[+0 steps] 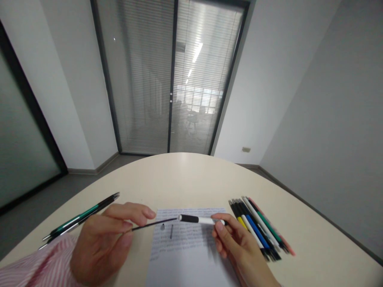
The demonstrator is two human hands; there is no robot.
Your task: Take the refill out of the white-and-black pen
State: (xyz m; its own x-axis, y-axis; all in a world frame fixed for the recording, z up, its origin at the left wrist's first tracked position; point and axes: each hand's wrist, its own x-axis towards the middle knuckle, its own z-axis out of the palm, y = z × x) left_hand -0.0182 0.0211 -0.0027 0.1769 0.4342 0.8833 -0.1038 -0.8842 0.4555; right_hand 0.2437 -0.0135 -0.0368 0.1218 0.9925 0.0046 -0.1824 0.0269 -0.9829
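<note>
My left hand (104,239) pinches a thin dark ink refill (152,224) between thumb and fingers. The refill points right, its end at the open end of a white pen barrel with a black grip (189,218). My right hand (236,241) holds that barrel near its other end, thumb and fingers closed on it. Below them lies a sheet of paper (191,267) with handwritten lines. On the sheet are a small dark pen tip (162,227) and a thin, small spring-like piece (171,231). Whether the refill's end is inside the barrel is too small to tell.
Several pens in different colours (260,227) lie side by side right of the paper. More pens (80,217) lie at the left, beside my left hand. The round table's far edge (185,154) faces a glass partition with blinds (140,79).
</note>
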